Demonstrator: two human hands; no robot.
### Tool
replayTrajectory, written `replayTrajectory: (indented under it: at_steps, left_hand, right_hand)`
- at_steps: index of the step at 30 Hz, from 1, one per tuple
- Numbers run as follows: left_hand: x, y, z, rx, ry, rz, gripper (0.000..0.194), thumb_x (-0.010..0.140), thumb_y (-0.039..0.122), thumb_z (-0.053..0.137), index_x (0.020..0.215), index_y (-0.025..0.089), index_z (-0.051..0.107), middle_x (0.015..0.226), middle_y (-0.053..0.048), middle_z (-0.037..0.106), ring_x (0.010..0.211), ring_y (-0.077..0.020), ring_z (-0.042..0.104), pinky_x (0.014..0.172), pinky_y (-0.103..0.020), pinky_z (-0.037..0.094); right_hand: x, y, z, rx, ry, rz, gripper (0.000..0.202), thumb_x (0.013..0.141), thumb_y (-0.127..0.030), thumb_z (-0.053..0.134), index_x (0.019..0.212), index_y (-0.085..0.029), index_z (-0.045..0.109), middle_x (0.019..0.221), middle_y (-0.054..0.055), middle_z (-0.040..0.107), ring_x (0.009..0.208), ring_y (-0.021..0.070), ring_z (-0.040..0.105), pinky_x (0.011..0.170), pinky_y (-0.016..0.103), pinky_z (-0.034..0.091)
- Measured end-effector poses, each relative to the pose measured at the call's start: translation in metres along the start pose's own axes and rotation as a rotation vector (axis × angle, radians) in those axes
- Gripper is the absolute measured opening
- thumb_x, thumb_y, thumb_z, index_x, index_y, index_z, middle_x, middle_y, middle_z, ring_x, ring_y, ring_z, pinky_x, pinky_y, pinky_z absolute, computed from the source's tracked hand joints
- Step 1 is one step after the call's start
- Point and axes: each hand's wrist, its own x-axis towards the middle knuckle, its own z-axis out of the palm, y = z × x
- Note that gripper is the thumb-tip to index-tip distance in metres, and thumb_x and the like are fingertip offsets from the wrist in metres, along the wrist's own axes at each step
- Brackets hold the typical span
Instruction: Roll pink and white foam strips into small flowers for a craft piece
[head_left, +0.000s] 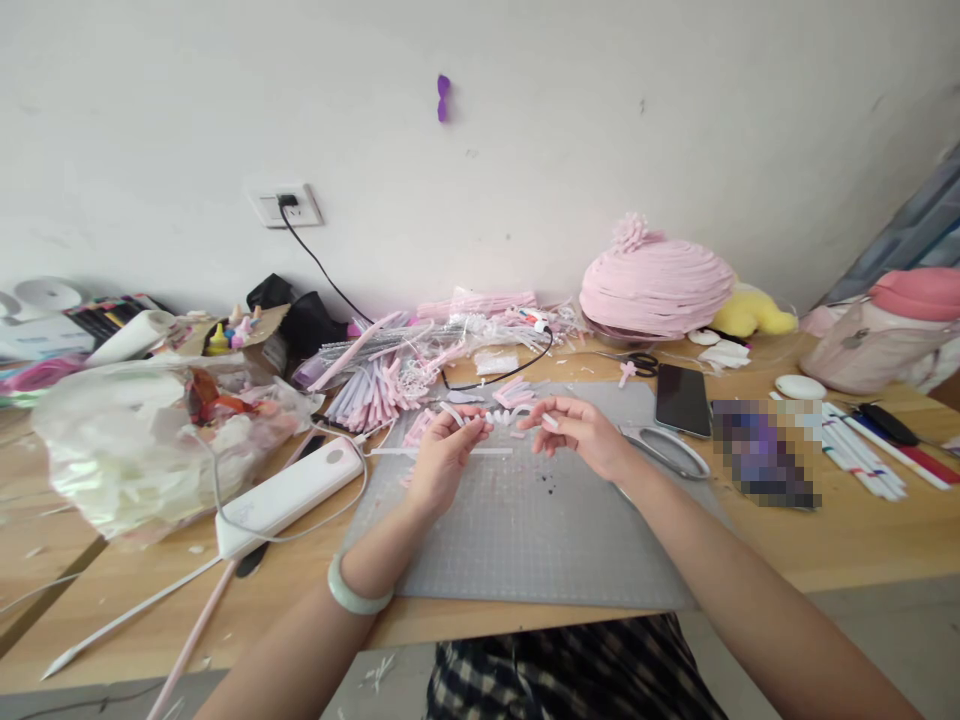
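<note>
Above the grey cutting mat [525,540], my left hand [448,450] pinches one end of a white coiled fuzzy stem [501,417]. My right hand [574,435] is at the coil's other end, its fingers curled around a white piece of the stem near the thumb. A thin white stick [480,452] lies on the mat below the coil. Behind my hands are a bundle of pink and lilac stems [371,395] and short pink pieces [514,390]. The pale bangle [356,590] circles my left wrist.
On the left are a stuffed plastic bag [135,450] and a white power bank [292,495] with cables. A pink dome [656,285] stands at the back right. Silver-grey scissors [667,452], a phone [682,400] and several markers [862,450] lie to the right.
</note>
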Motion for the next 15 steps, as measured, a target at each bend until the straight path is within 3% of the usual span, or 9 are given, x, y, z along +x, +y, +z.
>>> replayTrajectory:
  at_steps: [3, 6, 10, 15]
  left_hand:
    - [-0.0004, 0.0004, 0.0002, 0.000, -0.007, 0.009, 0.020, 0.061, 0.019, 0.073, 0.079, 0.016, 0.064, 0.071, 0.002, 0.065, 0.066, -0.0078, 0.061, 0.069, -0.019, 0.045]
    - [-0.0006, 0.0010, 0.0001, 0.018, -0.010, 0.020, 0.020, 0.061, 0.019, 0.073, 0.079, 0.016, 0.064, 0.071, 0.002, 0.065, 0.067, -0.0079, 0.061, 0.070, -0.019, 0.045]
    - [-0.0018, 0.0022, 0.0010, 0.057, -0.009, 0.044, 0.019, 0.062, 0.020, 0.072, 0.079, 0.017, 0.063, 0.075, 0.002, 0.065, 0.068, -0.0080, 0.061, 0.071, -0.020, 0.045]
    - [-0.0059, 0.0033, 0.0052, 0.120, -0.013, 0.083, 0.018, 0.065, 0.023, 0.070, 0.079, 0.017, 0.062, 0.076, 0.002, 0.063, 0.068, -0.0081, 0.059, 0.069, -0.021, 0.045]
  right_hand:
    - [0.0015, 0.0012, 0.0000, -0.105, 0.043, -0.047, 0.019, 0.071, -0.034, 0.062, 0.081, -0.017, 0.063, 0.082, 0.005, 0.068, 0.056, 0.0109, 0.061, 0.051, 0.022, 0.045]
    - [0.0041, 0.0035, -0.0006, -0.262, 0.120, -0.186, 0.022, 0.071, -0.037, 0.063, 0.076, -0.017, 0.067, 0.075, 0.003, 0.064, 0.048, 0.0070, 0.052, 0.049, 0.022, 0.043]
    - [0.0048, 0.0049, 0.0001, -0.359, 0.165, -0.383, 0.022, 0.069, -0.040, 0.065, 0.069, -0.019, 0.068, 0.089, 0.004, 0.062, 0.054, 0.0075, 0.050, 0.048, 0.023, 0.042]
    - [0.0014, 0.0050, 0.0072, -0.261, 0.258, -0.359, 0.023, 0.066, -0.037, 0.069, 0.078, -0.018, 0.065, 0.062, -0.001, 0.061, 0.047, 0.0082, 0.048, 0.047, 0.024, 0.043]
